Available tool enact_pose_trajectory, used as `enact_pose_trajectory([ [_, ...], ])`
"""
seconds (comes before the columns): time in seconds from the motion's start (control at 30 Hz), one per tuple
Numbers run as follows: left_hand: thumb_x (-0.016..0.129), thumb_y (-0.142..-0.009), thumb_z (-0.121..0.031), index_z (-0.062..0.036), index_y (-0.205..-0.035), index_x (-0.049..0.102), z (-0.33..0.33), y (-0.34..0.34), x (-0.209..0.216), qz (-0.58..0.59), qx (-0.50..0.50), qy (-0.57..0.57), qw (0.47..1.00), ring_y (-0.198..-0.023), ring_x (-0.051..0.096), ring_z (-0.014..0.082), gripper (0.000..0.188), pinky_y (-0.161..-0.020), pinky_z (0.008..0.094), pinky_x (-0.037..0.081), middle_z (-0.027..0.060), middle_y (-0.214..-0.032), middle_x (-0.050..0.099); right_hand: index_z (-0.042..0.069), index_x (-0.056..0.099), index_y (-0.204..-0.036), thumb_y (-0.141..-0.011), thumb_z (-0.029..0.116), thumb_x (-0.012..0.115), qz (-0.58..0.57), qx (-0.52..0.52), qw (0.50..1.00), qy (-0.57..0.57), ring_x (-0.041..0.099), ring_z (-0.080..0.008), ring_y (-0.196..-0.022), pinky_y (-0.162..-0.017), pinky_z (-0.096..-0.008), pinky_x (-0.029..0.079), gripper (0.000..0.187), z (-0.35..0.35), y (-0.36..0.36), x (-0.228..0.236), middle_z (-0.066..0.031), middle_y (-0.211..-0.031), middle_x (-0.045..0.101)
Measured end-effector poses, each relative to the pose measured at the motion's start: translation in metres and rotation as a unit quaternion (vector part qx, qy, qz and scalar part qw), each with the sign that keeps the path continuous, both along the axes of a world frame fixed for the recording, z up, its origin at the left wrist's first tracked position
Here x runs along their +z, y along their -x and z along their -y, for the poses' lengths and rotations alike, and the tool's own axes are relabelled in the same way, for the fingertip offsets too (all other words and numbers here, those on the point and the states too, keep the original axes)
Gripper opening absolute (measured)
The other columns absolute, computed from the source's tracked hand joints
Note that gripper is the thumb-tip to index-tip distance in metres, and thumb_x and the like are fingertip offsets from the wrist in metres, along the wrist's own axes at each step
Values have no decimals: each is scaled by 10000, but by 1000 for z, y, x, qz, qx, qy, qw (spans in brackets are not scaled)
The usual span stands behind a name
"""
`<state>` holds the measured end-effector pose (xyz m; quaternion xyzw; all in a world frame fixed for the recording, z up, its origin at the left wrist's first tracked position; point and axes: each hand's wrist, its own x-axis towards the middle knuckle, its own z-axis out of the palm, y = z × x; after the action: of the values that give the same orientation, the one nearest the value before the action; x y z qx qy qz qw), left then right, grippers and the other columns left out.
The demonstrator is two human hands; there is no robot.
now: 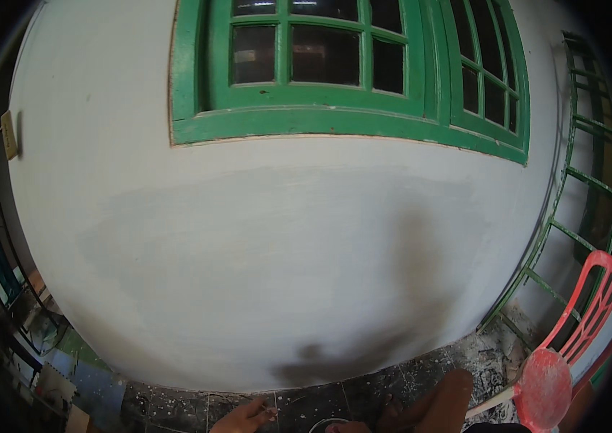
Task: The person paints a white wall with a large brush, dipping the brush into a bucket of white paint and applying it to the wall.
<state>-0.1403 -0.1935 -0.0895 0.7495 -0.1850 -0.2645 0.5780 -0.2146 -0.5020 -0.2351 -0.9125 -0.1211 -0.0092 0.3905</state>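
At the bottom edge, just left of the middle, my left hand [244, 417] reaches out low over the floor. Its fingers point to the right, apart and holding nothing that I can see. My right hand [348, 428] barely shows at the lower edge, beside the rim of a round container [326, 422]; its fingers are mostly cut off. In front of me rises a white wall [270, 238] with a broad greyish, streaky patch below a green-framed window [306, 119]. A dark shadow falls on its lower right.
My bent leg [446, 400] is at lower right. Beyond it stand a paint-spattered red plastic chair [544, 390], a pale stick [492, 401] and a green ladder [567, 231]. Dark spattered tiles [306, 405] run along the wall. A black metal frame [13, 289] with clutter is at left.
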Motion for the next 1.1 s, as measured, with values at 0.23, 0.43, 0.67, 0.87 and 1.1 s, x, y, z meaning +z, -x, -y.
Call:
enact_pose_trajectory([
  [0.23,487,-1001,-371,-43,-1439,374,-1,5,-13,86,-54,-280,955,-1183,543,345,558,-958,440,453,169,-1348,542,-1,596,-732,-838,489,644,-144,41,989,5,433,-216,-583,-564,-411,332,504,-9,7,10,-137,-627,502],
  [0.43,529,-977,-370,-38,-1434,379,0,-9,-29,34,-126,-310,942,-1184,533,390,584,-953,450,460,193,-1358,526,14,598,-705,-850,392,645,-49,95,993,39,393,-224,-558,-560,-411,323,408,14,4,-108,-145,-626,512],
  [0.67,502,-985,-300,8,-1296,515,3,-13,-31,209,-130,-269,931,-1021,594,362,438,-899,449,471,202,-1163,619,56,620,-771,-897,321,604,19,68,997,37,476,-269,-534,-566,-437,367,294,7,13,-56,-137,-634,555],
  [0.87,479,-994,-337,11,-1308,490,10,-14,-27,171,-95,-312,930,-1016,594,352,469,-863,436,473,198,-1145,625,191,662,-981,-911,419,546,-51,73,983,162,672,-338,-735,-609,-470,514,265,20,13,-61,-116,-763,670],
  [1.1,548,-925,-543,-13,-1309,461,21,-30,-52,46,-98,-110,988,-919,610,280,660,-743,395,494,132,-1088,616,184,696,-953,-908,375,536,-126,59,966,218,682,-329,-816,-714,-476,525,253,5,7,-128,-121,-882,706],
])
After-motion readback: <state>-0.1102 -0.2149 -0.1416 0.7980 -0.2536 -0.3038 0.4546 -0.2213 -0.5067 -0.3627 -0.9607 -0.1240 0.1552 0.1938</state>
